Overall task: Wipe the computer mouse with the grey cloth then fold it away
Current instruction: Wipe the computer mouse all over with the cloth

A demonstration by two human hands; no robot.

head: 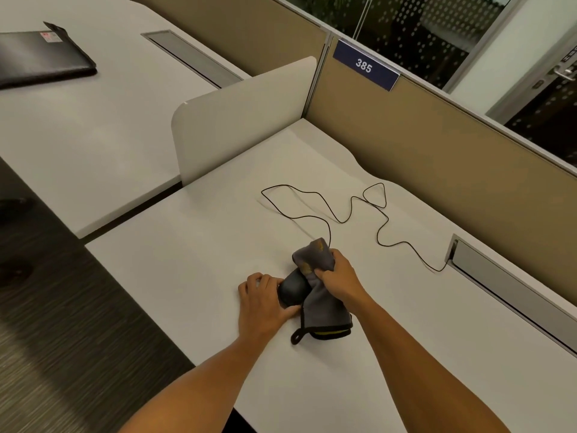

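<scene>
The cloth (318, 295) covers the far half of the mouse (292, 290), the right hand (338, 278) hides where the cable (312, 214) joins the mouse, the left hand (263, 303) hides the mouse's near left side, and far left of the mouse the frame edge crops a black folder (40, 54).

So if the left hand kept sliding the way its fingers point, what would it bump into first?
Probably nothing new: the left hand already holds the black computer mouse, right in its way. Beyond that lies the grey cloth gripped by the right hand.
</scene>
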